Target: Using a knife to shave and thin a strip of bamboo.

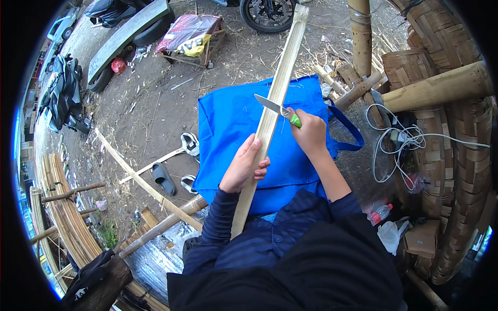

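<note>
A long, pale bamboo strip (280, 78) slants up and away from my lap, over a blue cloth bag (223, 129) spread across my legs. My left hand (246, 162) is wrapped round the strip at its lower middle. In my right hand (309, 133) is a knife (270, 105) with a green handle end showing. Its blade lies across the strip, above my left hand, pointing left. A thin curl of shaving (285, 112) is at the blade near my right fingers. The rest of the knife handle is hidden in my fist.
Woven bamboo panels (441, 166), a thick bamboo pole (441, 85) and a coiled white cable (399, 140) stand close on the right. On the left are bundled bamboo strips (67, 202), a dark sandal (164, 179) and a curved strip (150, 189). A motorcycle wheel (267, 13) is beyond.
</note>
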### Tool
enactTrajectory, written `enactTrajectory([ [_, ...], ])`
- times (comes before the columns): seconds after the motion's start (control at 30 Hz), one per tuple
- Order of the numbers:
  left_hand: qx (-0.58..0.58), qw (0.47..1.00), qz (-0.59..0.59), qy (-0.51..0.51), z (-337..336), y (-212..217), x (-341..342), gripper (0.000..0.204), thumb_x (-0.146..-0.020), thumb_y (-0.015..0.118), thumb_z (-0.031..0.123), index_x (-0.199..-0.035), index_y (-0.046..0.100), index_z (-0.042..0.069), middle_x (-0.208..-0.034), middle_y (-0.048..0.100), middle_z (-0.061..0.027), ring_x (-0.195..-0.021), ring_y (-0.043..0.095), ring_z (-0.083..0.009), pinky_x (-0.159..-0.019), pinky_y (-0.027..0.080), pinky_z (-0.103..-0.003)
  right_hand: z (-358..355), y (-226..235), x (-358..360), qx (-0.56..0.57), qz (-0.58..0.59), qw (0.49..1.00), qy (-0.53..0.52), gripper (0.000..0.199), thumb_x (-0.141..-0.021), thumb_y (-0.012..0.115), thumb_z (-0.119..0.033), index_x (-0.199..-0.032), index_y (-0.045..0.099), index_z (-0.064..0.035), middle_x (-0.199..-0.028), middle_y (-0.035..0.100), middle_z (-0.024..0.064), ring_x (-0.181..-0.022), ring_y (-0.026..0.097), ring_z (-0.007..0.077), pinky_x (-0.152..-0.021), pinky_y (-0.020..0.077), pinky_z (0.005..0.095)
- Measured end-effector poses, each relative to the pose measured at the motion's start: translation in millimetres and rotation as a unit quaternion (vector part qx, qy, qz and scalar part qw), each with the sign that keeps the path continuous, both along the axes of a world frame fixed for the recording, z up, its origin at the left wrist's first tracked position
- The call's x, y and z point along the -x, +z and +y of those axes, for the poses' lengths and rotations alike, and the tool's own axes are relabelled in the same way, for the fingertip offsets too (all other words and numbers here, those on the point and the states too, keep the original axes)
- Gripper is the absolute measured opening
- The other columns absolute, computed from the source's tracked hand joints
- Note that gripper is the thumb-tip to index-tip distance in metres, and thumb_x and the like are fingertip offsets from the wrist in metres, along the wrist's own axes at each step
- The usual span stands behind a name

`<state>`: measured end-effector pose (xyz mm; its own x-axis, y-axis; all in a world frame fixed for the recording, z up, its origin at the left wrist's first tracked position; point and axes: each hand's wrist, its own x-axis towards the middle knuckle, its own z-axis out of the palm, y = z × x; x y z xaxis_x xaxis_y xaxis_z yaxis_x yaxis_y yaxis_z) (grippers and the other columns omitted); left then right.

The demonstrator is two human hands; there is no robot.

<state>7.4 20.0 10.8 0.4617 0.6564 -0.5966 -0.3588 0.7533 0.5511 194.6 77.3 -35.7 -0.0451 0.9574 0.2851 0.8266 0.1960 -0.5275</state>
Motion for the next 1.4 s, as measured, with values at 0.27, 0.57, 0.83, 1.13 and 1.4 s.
enactTrajectory([
  [0.27,-0.013,1.000,0.018,0.011,3,8,5,0.024,-0.099,0.034,0.035,-0.111,0.040,0.015,-0.063,0.038,-0.0020,-0.044,0.033,-0.0065,-0.041,0.031,-0.018,-6,10,-7,-0.092,-0.031,0.995,-0.009,0.038,-0.081,0.067,-0.027,-0.058,0.044,-0.0075,-0.049,0.046,0.0112,-0.045,0.050,0.0302,-0.043,0.0363,0.0409],
  [0.57,-0.074,0.994,0.071,0.032,18,13,33,0.045,-0.092,0.052,0.036,-0.121,0.045,0.003,-0.063,0.041,0.0002,-0.044,0.038,-0.0051,-0.039,0.032,-0.019,-30,31,-15,0.003,-0.035,0.998,0.048,0.037,-0.071,0.073,-0.031,-0.066,0.045,-0.0076,-0.060,0.049,0.0093,-0.058,0.052,0.0278,-0.051,0.0387,0.0402],
  [0.83,-0.057,0.995,0.077,0.040,22,16,23,0.022,-0.088,0.062,0.024,-0.097,0.047,0.010,-0.063,0.043,0.0029,-0.046,0.039,-0.0032,-0.041,0.033,-0.018,-54,36,1,0.082,0.054,0.989,0.112,0.034,-0.078,0.066,-0.034,-0.071,0.049,-0.0051,-0.064,0.051,0.0096,-0.061,0.052,0.0272,-0.055,0.0409,0.0390],
  [1.13,-0.045,0.994,0.090,0.032,21,17,13,0.019,-0.089,0.060,0.023,-0.093,0.046,0.010,-0.060,0.041,0.0034,-0.043,0.038,-0.0030,-0.039,0.031,-0.018,-67,42,10,0.183,0.098,0.969,0.134,0.035,-0.086,0.060,-0.035,-0.075,0.050,-0.0029,-0.066,0.054,0.0119,-0.060,0.056,0.0315,-0.052,0.0422,0.0396],
  [1.4,-0.049,0.994,0.095,0.017,21,19,12,0.020,-0.090,0.060,0.022,-0.094,0.045,0.010,-0.059,0.040,0.0038,-0.044,0.038,-0.0030,-0.039,0.031,-0.018,-72,37,17,0.197,0.151,0.961,0.125,0.037,-0.086,0.059,-0.035,-0.072,0.048,-0.0037,-0.059,0.052,0.0134,-0.054,0.054,0.0332,-0.048,0.0401,0.0400],
])
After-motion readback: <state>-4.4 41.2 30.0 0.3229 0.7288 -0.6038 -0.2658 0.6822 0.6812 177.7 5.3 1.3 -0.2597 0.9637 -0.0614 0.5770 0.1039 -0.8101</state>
